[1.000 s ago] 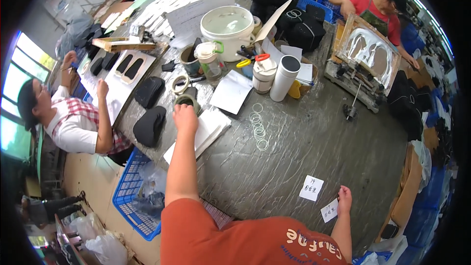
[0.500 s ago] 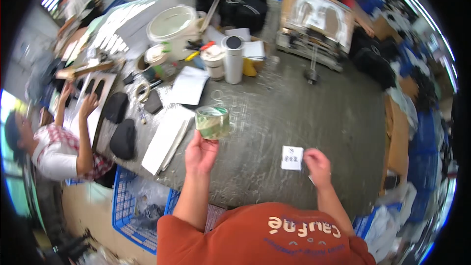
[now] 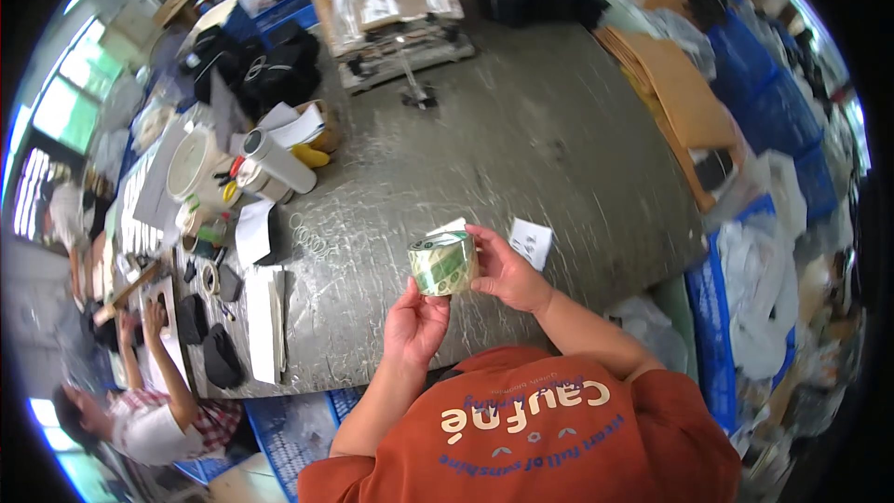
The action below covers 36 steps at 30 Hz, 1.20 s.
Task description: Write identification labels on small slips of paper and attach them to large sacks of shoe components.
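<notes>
A wide roll of clear, green-tinted packing tape (image 3: 441, 265) is held up in front of me, above the table's near part. My left hand (image 3: 416, 321) grips it from below, thumb and fingers at its lower left. At the roll's right side, my right hand (image 3: 507, 270) has its thumb and fingers closed on the edge. A small white piece (image 3: 453, 226) shows just behind the roll's top; whether a hand holds it I cannot tell. Right of the roll, partly behind my right hand, a white printed card (image 3: 532, 240) lies on the grey table (image 3: 521, 140).
Left on the table are a white tumbler (image 3: 279, 160), a white bucket (image 3: 194, 168), a stack of white sheets (image 3: 266, 321) and dark pads (image 3: 222, 356). A framed press (image 3: 391, 14) stands at the back. Cardboard (image 3: 675, 88) lies along the right edge. A co-worker (image 3: 154, 419) works at left.
My right hand has left the spot beside the card and come left to the tape roll. My view has swung to the right, so the table's things sit further left.
</notes>
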Available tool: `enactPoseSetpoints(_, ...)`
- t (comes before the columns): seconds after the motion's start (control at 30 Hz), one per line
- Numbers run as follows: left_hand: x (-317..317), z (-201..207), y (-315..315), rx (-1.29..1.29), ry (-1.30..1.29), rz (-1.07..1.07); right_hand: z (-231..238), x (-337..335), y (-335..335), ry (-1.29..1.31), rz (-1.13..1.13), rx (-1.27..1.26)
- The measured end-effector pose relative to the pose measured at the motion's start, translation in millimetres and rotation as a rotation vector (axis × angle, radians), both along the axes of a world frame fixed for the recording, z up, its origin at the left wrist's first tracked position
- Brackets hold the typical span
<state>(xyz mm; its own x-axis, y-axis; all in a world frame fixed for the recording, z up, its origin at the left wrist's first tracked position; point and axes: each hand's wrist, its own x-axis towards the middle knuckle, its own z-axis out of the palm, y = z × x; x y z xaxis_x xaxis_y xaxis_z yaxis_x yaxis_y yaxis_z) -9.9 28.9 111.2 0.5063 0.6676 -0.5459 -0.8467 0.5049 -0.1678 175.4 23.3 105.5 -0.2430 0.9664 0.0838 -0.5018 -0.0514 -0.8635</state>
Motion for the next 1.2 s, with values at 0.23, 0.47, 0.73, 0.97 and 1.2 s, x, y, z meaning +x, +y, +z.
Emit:
enactPoseSetpoints(0.23,35.0,-15.1,-36.2,1.183,1.405,-0.369,-9.1,75.1,-64.3,-0.019,0.033,-0.137)
enactPoseSetpoints(0.47,52.8,-7.8,-54.6,1.175,1.273,-0.717,-16.8,88.9,-96.6,-0.42,-0.141,0.023)
enactPoseSetpoints(0.73,81.3,8.9,-76.8,1.739,1.834,-0.604,-29.7,95.5,-118.2,-0.45,-0.114,-0.173)
enactPoseSetpoints(0.97,102.7,26.3,-67.8,2.099,1.888,-0.515,-20.4,101.7,-129.0,-0.055,-0.322,-0.351)
enactPoseSetpoints(1.2,102.0,34.2,-58.4,2.208,1.869,-0.46,-27.7,97.4,-118.6,-0.073,-0.278,-0.432)
